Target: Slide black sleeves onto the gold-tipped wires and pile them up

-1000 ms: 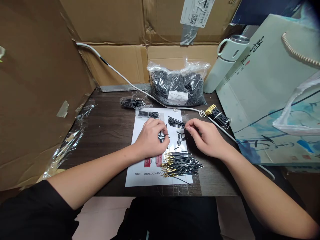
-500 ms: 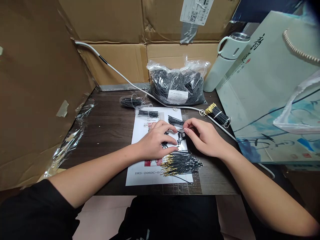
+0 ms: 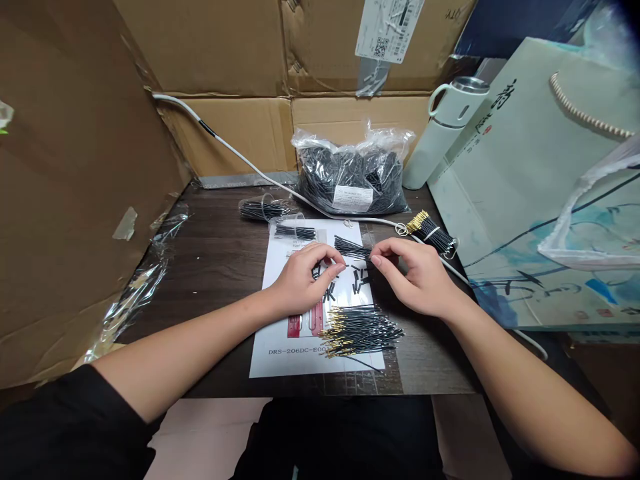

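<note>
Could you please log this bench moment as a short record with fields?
Surface: dark wooden table
Left hand: left hand curled over small black tube pieces on the white printed paper sheet, fingertips pinched
Right hand: right hand, thumb and forefinger pinched at a thin black wire
Near edge: loose pile of gold-tipped black wires
Behind: clear plastic bag of black parts, white cable, pale green flask
Right side: banded bundle of gold-tipped wires, pale paper gift bag
</note>
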A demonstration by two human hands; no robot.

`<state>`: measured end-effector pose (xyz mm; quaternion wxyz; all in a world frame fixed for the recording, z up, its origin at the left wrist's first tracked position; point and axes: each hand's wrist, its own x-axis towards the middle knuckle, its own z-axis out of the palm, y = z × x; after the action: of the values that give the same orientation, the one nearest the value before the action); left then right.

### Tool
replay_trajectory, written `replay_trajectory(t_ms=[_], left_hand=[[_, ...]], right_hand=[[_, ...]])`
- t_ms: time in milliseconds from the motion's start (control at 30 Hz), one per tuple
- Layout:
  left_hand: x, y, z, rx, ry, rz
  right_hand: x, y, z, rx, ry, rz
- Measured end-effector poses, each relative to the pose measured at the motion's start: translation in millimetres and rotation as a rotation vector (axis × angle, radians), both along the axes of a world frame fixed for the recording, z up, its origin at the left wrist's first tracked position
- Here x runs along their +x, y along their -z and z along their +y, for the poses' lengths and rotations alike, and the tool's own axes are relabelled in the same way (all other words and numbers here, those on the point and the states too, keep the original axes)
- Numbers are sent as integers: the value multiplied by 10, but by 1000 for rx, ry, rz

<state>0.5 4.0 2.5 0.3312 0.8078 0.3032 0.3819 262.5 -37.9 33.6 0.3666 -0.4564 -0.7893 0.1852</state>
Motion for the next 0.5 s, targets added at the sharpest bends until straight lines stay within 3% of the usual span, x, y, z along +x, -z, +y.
replay_trajectory(t_ms=[500], left_hand=[[-2, 39, 10, 8, -19, -30]], right_hand=[[-59, 22, -36, 9, -24, -2]])
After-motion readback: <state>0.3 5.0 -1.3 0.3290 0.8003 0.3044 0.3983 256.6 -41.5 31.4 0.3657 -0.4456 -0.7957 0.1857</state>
